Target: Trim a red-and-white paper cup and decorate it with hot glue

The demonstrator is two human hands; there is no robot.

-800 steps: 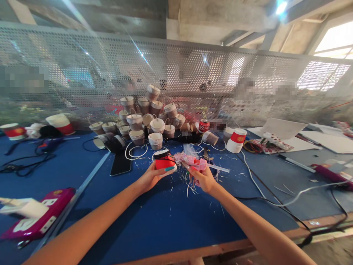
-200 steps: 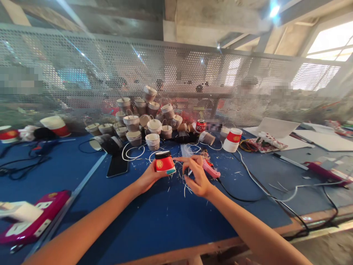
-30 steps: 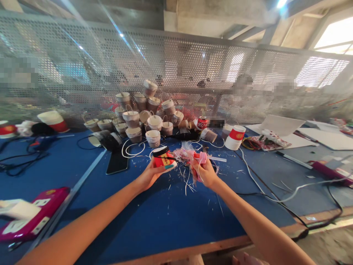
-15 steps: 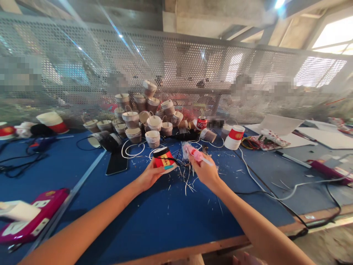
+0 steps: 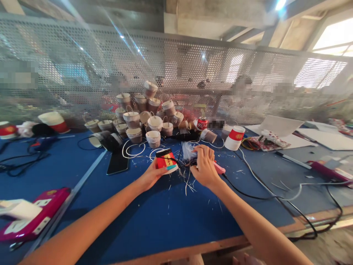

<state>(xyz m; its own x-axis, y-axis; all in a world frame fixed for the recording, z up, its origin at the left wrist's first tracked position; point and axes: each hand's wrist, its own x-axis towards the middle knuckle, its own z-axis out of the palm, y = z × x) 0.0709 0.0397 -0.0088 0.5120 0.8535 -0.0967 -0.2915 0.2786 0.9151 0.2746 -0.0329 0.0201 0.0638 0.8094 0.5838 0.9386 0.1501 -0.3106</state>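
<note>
A red and white paper cup (image 5: pixel 167 159) with a yellow patch is gripped in my left hand (image 5: pixel 151 176), tilted above the blue table. Black cord wraps around the cup's upper part. Just right of the cup, my right hand (image 5: pixel 204 167) is closed around a pink glue gun (image 5: pixel 220 168). Its handle end and black cable stick out to the right of the hand, while most of its body is hidden. Beyond the right hand lies crumpled clear plastic (image 5: pixel 188 150). White fibre scraps (image 5: pixel 188 186) litter the table between my hands.
A pile of small grey-white buckets (image 5: pixel 132 119) stands at the back. Right of it are a red drink can (image 5: pixel 202 123) and stacked paper cups (image 5: pixel 235 138). A phone (image 5: pixel 118 162) lies left; purple power strips (image 5: pixel 35 213) and cables are at both sides.
My right hand has turned over, its grip now around the glue gun with the handle pointing right and the black cable showing. My left hand and the cup have barely moved.
</note>
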